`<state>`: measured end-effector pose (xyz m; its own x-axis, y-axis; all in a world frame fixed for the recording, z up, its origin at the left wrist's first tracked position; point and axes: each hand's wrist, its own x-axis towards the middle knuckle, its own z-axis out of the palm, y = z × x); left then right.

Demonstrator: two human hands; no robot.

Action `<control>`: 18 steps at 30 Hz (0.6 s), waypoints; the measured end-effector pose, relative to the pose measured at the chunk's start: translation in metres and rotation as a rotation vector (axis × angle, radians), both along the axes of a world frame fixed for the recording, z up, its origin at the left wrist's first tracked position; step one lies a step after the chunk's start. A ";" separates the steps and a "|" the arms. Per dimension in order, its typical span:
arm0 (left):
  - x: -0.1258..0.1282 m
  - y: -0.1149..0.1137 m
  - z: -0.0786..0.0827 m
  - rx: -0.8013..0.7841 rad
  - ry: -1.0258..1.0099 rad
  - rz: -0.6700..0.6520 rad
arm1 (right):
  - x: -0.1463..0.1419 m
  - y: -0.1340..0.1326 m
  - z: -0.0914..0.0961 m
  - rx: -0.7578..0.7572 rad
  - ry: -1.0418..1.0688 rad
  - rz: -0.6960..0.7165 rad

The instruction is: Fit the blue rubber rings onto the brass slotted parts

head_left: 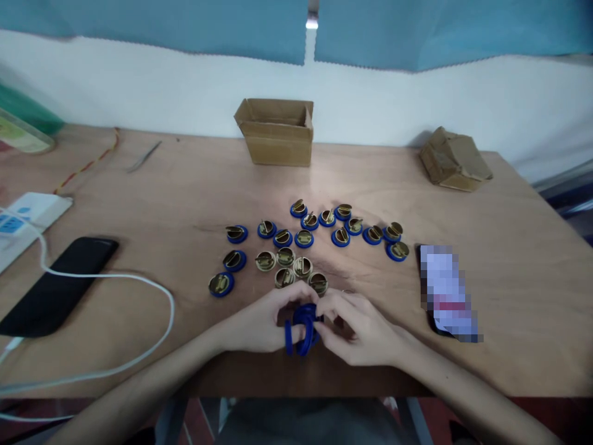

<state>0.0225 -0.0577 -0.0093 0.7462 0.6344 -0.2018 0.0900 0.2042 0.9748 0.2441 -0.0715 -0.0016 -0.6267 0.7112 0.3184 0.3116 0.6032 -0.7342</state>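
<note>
Near the table's front edge, my left hand [264, 318] is closed around several blue rings [304, 337], with some looped over a finger. My right hand [359, 324] meets it from the right, its thumb and fingers pinching at the same bunch. Whether a brass piece sits among the rings is hidden by my fingers. Just beyond my hands lie a few round brass-coloured pieces [303, 267] without blue rims. Farther out are several similar brass pieces [304, 238], each seated in a blue ring and most with a flap or bar standing up on top.
An open cardboard box [280, 145] stands at the back, and a crumpled cardboard box [456, 161] at the back right. A lit phone [447, 290] lies right. On the left are a black phone [60, 284], a white cable [157, 284], a power strip [41, 222] and tweezers [144, 156].
</note>
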 end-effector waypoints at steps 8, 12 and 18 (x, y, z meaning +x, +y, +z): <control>-0.002 -0.001 -0.004 0.124 0.044 0.012 | 0.006 0.007 0.006 -0.023 0.025 -0.131; -0.003 0.000 -0.004 0.176 0.061 0.012 | 0.007 0.008 0.006 -0.030 0.031 -0.177; -0.003 -0.001 0.001 0.259 0.013 0.008 | 0.012 0.015 0.002 0.074 -0.061 -0.257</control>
<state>0.0199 -0.0590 -0.0088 0.7396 0.6718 -0.0411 0.1020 -0.0515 0.9935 0.2565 -0.0564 0.0008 -0.4479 0.8259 0.3424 0.5039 0.5496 -0.6664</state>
